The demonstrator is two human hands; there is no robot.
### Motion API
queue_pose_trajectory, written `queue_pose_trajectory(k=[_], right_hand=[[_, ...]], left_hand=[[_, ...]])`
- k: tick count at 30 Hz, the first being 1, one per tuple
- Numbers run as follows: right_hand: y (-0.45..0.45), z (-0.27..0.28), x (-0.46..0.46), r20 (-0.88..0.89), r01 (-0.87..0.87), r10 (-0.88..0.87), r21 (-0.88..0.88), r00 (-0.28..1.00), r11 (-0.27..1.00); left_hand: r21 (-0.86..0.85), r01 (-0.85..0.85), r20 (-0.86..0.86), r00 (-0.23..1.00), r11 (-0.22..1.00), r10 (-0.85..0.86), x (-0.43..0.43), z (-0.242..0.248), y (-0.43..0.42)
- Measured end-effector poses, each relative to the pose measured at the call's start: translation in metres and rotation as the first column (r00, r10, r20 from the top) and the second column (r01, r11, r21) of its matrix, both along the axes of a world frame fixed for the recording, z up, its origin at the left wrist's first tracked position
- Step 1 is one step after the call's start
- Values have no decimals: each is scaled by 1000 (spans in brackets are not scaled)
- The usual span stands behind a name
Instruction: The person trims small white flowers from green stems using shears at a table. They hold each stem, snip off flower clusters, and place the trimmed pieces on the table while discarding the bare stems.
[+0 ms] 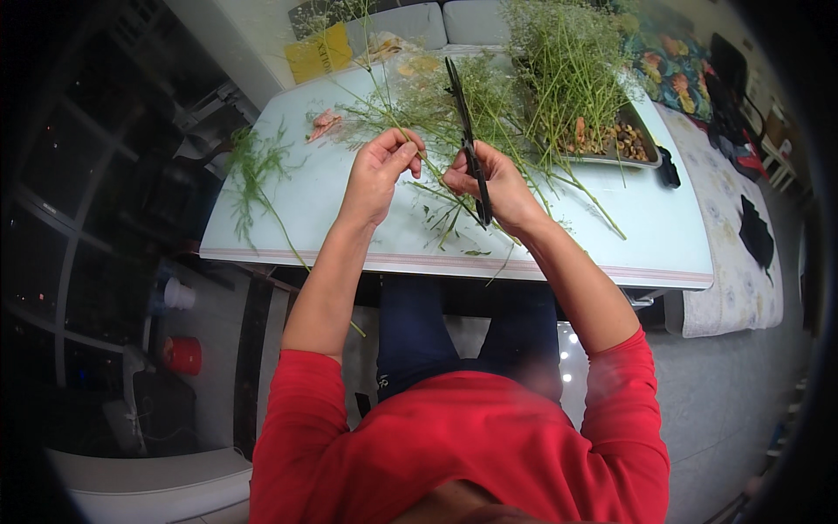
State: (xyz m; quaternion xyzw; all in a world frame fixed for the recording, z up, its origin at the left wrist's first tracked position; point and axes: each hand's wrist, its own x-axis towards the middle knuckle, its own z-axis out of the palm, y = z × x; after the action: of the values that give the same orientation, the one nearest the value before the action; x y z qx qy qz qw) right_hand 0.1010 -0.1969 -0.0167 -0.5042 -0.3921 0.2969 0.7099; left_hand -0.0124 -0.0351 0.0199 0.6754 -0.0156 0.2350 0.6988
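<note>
Between thumb and fingers of my left hand is a thin green stem. Its sprays of tiny flowers, like baby's breath, rise away from me. My right hand grips black scissors held upright, blades pointing to the far side. The stem's lower part passes close by the right-hand fingers; whether they touch it I cannot tell. Cut leaves and stem bits lie on the white table below the hands. More flower stems are spread just beyond the scissors.
A large bunch of flower stems rests over a metal tray holding brown nut-like pieces. A feathery green sprig overhangs the table's left front edge. Crumpled pink material lies near the back left. A black object sits beside the tray.
</note>
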Motion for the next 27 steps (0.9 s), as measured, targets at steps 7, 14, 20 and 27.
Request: queue_pose_trajectory(k=[7,14,20,27], right_hand=[[-2,1,-2,14,-6,6,17,1000,1000],[-2,-9,3,147,119,-112,-43,983,992],[-16,5,19,606,510,-325,-157,726,846],[-29,16,12,722,537,-222,-238,655,809]], left_hand=[[-11,10,3,1000,1000,-10,0,1,0],[-53,-10,28,1000,999,12,-2,5,8],[-57,58,-36,998,997,-60,-9,1,-1],[-183,255,8,966,949,-258,-9,-5,-12]])
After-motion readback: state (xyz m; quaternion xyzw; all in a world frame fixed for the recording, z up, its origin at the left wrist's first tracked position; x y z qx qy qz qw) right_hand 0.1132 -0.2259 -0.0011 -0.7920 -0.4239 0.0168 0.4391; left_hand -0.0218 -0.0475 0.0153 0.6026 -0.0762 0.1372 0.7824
